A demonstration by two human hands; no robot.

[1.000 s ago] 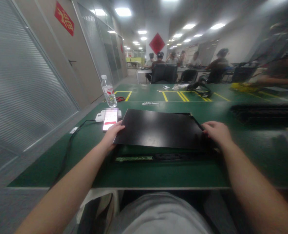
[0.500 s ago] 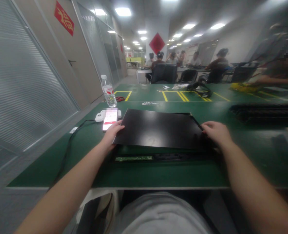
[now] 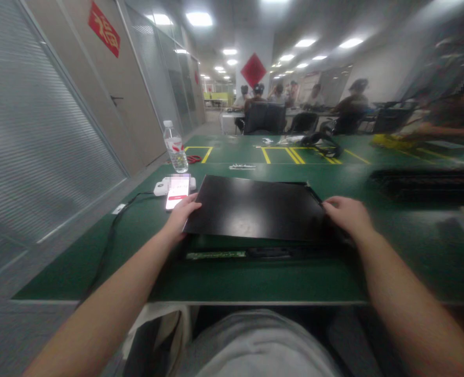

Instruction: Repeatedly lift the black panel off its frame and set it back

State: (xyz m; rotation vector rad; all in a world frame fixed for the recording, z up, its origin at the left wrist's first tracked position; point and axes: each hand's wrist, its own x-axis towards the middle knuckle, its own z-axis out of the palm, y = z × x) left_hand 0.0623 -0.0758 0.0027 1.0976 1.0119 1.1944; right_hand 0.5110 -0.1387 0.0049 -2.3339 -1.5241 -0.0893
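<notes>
A green bench (image 3: 255, 285) spreads across the foreground, yellow lines (image 3: 266, 155) marked over its far part. Grey floor (image 3: 4, 324) shows at lower left, below a glass wall (image 3: 51, 131) with slatted blinds. Next to that wall stands a beige door (image 3: 137, 125) with a dark handle (image 3: 116, 98) and a red square sign (image 3: 104, 30) bearing a gold character. Farther back, a pale pillar (image 3: 265, 44) carries a red diamond (image 3: 253, 69). Black chairs (image 3: 265, 118) stand beyond the bench, and a yellow-green divider (image 3: 218, 97) sits deep in the room. Bright rectangular lights (image 3: 199, 19) dot the ceiling (image 3: 314, 15), and the right side is dim and blurred
</notes>
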